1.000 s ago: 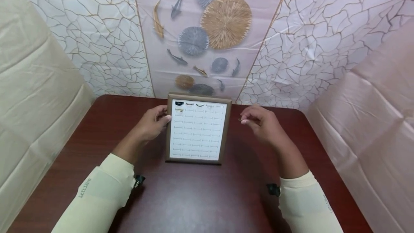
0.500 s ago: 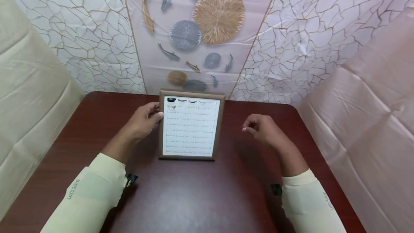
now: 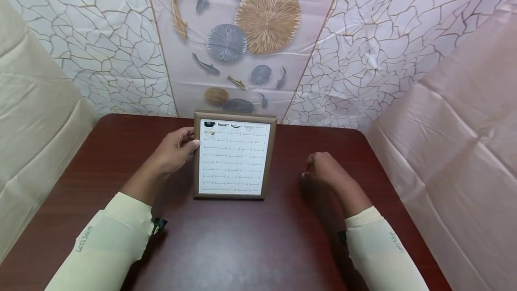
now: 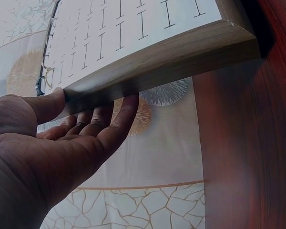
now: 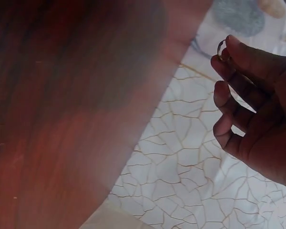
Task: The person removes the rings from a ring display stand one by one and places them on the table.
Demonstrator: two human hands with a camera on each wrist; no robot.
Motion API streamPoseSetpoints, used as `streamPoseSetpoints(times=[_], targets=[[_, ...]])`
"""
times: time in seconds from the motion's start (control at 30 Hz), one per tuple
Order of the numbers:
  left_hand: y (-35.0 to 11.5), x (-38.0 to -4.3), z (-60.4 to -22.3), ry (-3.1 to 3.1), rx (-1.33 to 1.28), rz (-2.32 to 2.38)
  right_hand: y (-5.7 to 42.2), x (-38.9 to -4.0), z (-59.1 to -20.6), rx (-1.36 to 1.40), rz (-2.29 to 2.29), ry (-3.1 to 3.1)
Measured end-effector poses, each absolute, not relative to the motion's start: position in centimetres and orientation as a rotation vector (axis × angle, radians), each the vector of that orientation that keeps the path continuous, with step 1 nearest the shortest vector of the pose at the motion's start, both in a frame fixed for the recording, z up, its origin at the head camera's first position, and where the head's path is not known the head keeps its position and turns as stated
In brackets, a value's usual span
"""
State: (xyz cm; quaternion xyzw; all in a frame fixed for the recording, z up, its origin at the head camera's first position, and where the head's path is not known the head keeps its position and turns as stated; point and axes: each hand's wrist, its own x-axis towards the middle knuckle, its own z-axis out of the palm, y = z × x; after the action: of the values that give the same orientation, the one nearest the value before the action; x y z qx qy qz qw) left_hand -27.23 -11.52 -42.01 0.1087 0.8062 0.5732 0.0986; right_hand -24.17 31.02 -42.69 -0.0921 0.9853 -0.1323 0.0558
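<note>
A wooden-framed ring display board (image 3: 234,160) stands on the table, its white face marked with rows of short lines. Several rings sit along its top row, including a thick black ring (image 3: 209,124); a gold ring (image 3: 209,133) is just below that one. My left hand (image 3: 171,152) grips the left side of the frame, thumb at the front edge and fingers behind, as the left wrist view shows. Right of the board, my right hand (image 3: 324,169) pinches a thin ring (image 5: 219,50) between thumb and index finger. In the head view that ring is hidden by the hand.
The dark red-brown table (image 3: 230,246) reaches back to a patterned wall cloth (image 3: 266,17) with fish and round leaf prints. Beige cloth (image 3: 36,102) hangs at the left, and pinkish cloth (image 3: 452,116) at the right.
My right hand has come down and slightly away from the board, turning so its ring no longer shows in the head view. The whole head view has shifted; my left hand keeps its grip.
</note>
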Motion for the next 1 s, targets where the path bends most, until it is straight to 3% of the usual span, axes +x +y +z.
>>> streamPoseSetpoints(times=[0.3, 1.0], targets=[[-11.9, -27.1, -41.9, 2.358, 0.315, 1.695, 31.1, -24.6, -44.6, -0.089, -0.262, 2.963], [-11.8, -27.1, -41.8, 2.346, 0.315, 1.679, 30.9, -24.9, -46.1, -0.069, -0.017, 2.959]])
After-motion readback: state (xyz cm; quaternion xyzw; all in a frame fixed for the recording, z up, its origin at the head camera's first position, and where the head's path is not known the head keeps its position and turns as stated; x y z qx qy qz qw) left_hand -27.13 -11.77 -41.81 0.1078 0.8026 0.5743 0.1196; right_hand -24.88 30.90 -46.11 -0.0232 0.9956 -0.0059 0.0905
